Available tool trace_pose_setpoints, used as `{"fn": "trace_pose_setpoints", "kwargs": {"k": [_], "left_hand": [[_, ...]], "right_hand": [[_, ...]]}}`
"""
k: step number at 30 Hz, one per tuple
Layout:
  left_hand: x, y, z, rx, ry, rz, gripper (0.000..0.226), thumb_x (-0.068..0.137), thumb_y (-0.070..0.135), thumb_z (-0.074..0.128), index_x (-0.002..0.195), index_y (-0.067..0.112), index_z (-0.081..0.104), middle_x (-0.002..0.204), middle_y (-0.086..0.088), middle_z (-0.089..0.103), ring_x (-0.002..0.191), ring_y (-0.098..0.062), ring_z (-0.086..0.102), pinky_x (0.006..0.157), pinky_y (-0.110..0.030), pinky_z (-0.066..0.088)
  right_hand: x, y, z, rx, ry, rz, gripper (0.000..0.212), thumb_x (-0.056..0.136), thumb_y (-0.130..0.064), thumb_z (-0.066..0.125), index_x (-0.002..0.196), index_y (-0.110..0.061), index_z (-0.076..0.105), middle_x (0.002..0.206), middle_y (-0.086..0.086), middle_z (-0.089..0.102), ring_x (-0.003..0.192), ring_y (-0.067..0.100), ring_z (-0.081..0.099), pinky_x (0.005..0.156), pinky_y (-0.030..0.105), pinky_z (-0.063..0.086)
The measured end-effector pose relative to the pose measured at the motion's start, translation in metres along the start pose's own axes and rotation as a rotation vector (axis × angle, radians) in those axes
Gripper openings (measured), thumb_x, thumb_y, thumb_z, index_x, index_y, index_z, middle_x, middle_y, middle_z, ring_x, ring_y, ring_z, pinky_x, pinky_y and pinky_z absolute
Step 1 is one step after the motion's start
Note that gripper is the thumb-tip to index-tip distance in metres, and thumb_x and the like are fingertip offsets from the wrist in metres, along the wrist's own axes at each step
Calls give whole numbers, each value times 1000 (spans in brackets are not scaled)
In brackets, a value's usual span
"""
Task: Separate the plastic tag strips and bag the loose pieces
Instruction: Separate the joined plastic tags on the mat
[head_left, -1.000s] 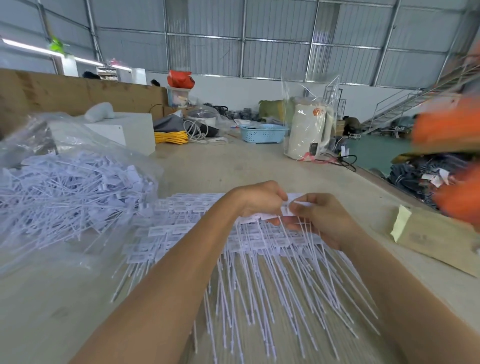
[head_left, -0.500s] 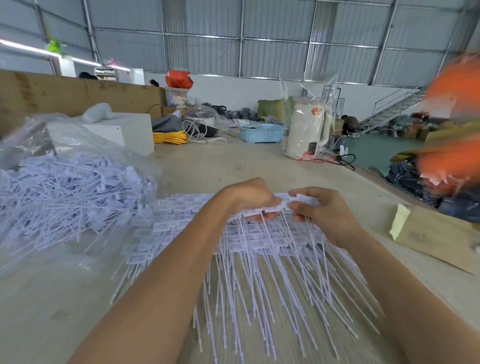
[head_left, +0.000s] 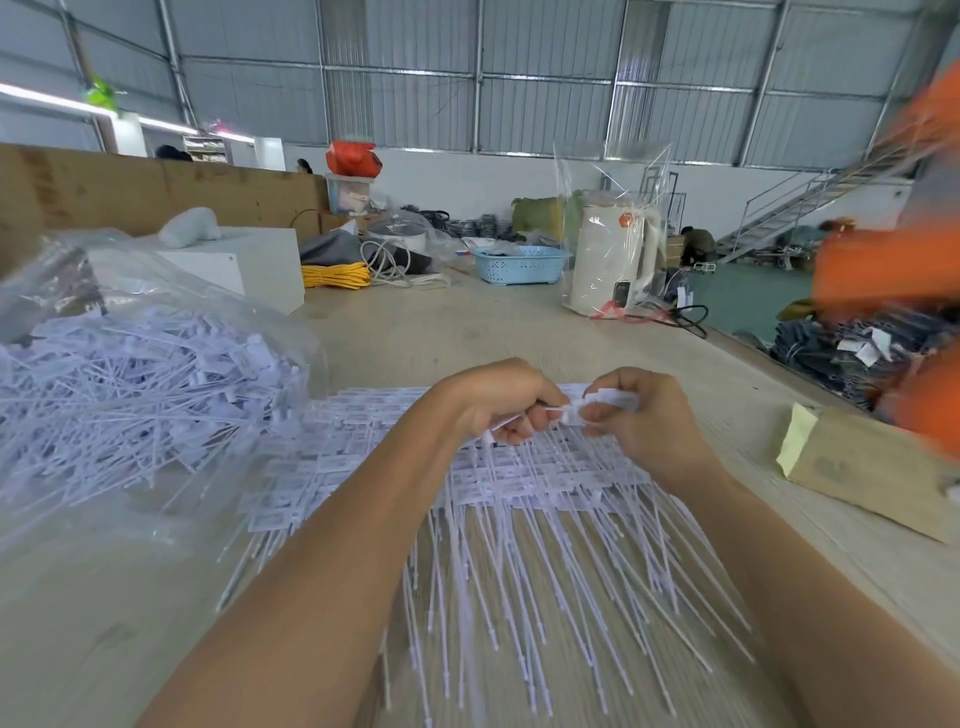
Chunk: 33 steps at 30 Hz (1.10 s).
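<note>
Centrally, both hands meet above the table (head_left: 467, 332), each grasping one white tag strip (head_left: 582, 413): left hand (head_left: 498, 405) curled over its near end, right hand (head_left: 639, 415) pinching the tag heads, the strip raised just over the pile.

Strips (head_left: 519, 519), unseparated: spread flat beneath the wrists, tag heads toward 12 o'clock, thin tails fanning toward 6.

Bag (head_left: 156, 312), clear plastic, at 9 to 10 o'clock: lying open on its side, heaped with loose tags (head_left: 130, 379), touching the spread's left edge.

Box (head_left: 872, 467), brown card with a yellow sheet at its end, at 3 o'clock.

Kettle (head_left: 608, 260), white, wrapped in clear film, at 1 o'clock, far side.

Basket (head_left: 519, 265), pale blue, at 12 o'clock.

Orange blur (head_left: 893, 270), upper right edge: cannot tell what it is.
</note>
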<state>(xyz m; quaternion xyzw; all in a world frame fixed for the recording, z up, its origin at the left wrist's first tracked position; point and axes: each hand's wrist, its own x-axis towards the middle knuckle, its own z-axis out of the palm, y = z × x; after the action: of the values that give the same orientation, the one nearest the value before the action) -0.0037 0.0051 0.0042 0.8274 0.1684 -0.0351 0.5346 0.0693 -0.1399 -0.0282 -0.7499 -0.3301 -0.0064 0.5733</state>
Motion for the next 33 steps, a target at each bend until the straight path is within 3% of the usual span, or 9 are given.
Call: {"fn": "trace_pose_setpoints", "kwargs": {"k": [5, 9, 13, 16, 21, 24, 27, 30, 33], "left_hand": [[2, 4, 3, -3, 8, 2, 34, 93, 15, 49, 59, 14, 47, 43, 4, 31, 34, -9, 22, 45, -18, 19], [-3, 7, 5, 62, -75, 4, 33, 93, 15, 53, 60, 12, 54, 42, 4, 36, 36, -9, 27, 43, -16, 22], [-4, 8, 3, 125, 20, 86, 27, 93, 20, 56, 70, 7, 61, 61, -4, 52, 48, -14, 39, 49, -24, 30], [-4, 7, 5, 109, 2, 39, 27, 97, 23, 47, 84, 6, 63, 73, -4, 64, 56, -13, 53, 50, -21, 40], [-6, 5, 6, 64, -48, -35, 33, 96, 18, 34, 75, 7, 58, 76, -5, 65, 58, -15, 57, 55, -24, 43], [-8, 6, 7, 77, -63, -65, 29, 95, 20, 35, 81, 8, 57, 68, -7, 60, 53, -18, 52, 54, -24, 41], [-9, 7, 5, 128, -66, -87, 19, 92, 18, 40, 85, 8, 54, 68, -10, 61, 50, -22, 50, 52, -23, 39], [-9, 7, 5, 146, -61, -92, 20, 92, 18, 40, 83, 8, 55, 75, -14, 60, 54, -24, 47, 56, -26, 37], [-9, 8, 4, 160, -65, -85, 22, 92, 18, 39, 80, 8, 55, 76, -14, 60, 56, -24, 48, 58, -28, 37]], "right_hand": [[1, 1, 2, -104, 58, -114, 10, 81, 8, 65, 79, 0, 60, 68, 4, 61, 47, -1, 58, 46, 11, 43], [13, 12, -16, -183, 213, 23, 9, 80, 6, 65, 88, 3, 66, 83, 16, 66, 66, 20, 64, 66, 29, 55], [15, 10, -45, 525, 227, 260, 9, 82, 10, 62, 91, 11, 61, 68, 13, 59, 46, 10, 58, 50, 17, 51], [12, 0, -40, 681, 105, 287, 7, 84, 12, 57, 82, 7, 61, 62, 7, 64, 45, 9, 58, 51, 15, 51], [4, -5, -18, 521, -102, 271, 3, 81, 6, 64, 84, 4, 64, 62, 2, 69, 55, 8, 65, 55, 14, 52], [1, 0, -10, 384, -178, 246, 6, 80, 3, 67, 75, 0, 68, 70, 12, 71, 66, 19, 67, 62, 26, 59], [-1, 1, -6, 300, -182, 240, 4, 80, 1, 68, 78, 4, 68, 81, 25, 69, 74, 30, 66, 69, 32, 58], [1, 2, -6, 283, -161, 258, 7, 79, 1, 69, 81, 6, 65, 76, 20, 70, 68, 27, 67, 62, 26, 59], [1, 2, -6, 250, -158, 263, 8, 79, 0, 70, 82, 5, 66, 76, 19, 70, 66, 24, 67, 66, 29, 59]]}}
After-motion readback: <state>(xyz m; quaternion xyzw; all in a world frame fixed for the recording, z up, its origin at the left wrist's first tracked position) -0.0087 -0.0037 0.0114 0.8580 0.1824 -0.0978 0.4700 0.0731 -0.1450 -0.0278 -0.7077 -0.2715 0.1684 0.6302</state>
